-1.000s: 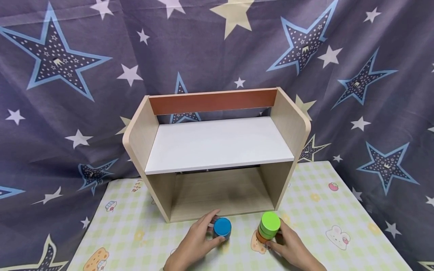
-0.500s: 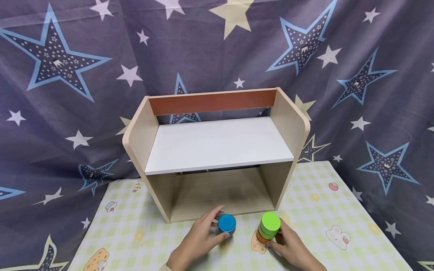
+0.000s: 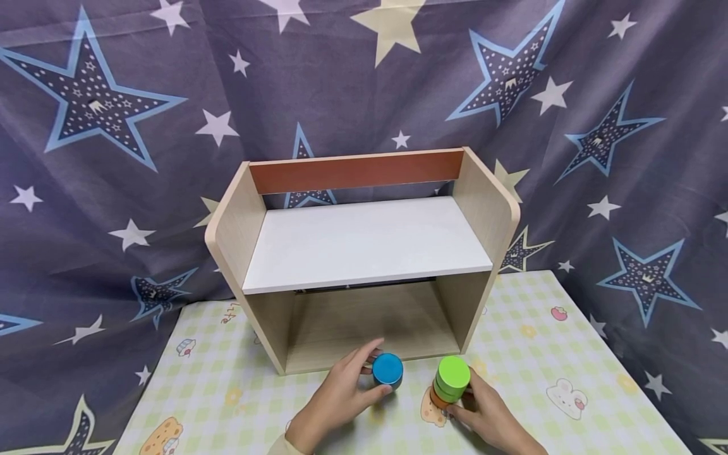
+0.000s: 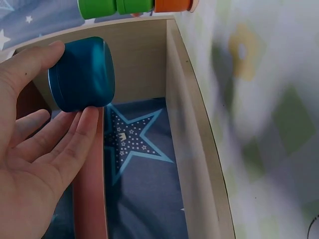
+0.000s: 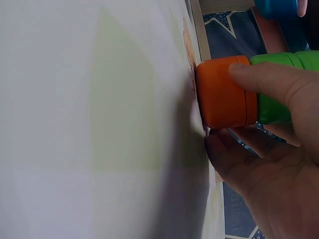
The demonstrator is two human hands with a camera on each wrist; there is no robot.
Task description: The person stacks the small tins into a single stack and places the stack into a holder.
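My left hand (image 3: 340, 399) pinches a small blue round tin (image 3: 388, 369) between thumb and fingertips, in front of the shelf's lower opening. In the left wrist view the blue tin (image 4: 82, 74) has its thumb on one side and fingertips on the other. To its right, a green round tin (image 3: 453, 374) is stacked on an orange tin (image 3: 437, 399) on the table. My right hand (image 3: 487, 412) grips this stack low down. The right wrist view shows the thumb on the orange tin (image 5: 222, 94), whose base is right at the tablecloth, with the green tin (image 5: 273, 89) above.
A wooden two-level shelf (image 3: 370, 243) with a white middle board stands right behind the hands. Its front bottom edge is close to both tins. A checked tablecloth (image 3: 529, 366) covers the table, and a star-patterned curtain (image 3: 352, 88) hangs behind.
My left hand has moved right and slightly toward the shelf with the blue tin, narrowing the gap to the stack. The right hand and its stack have stayed in place.
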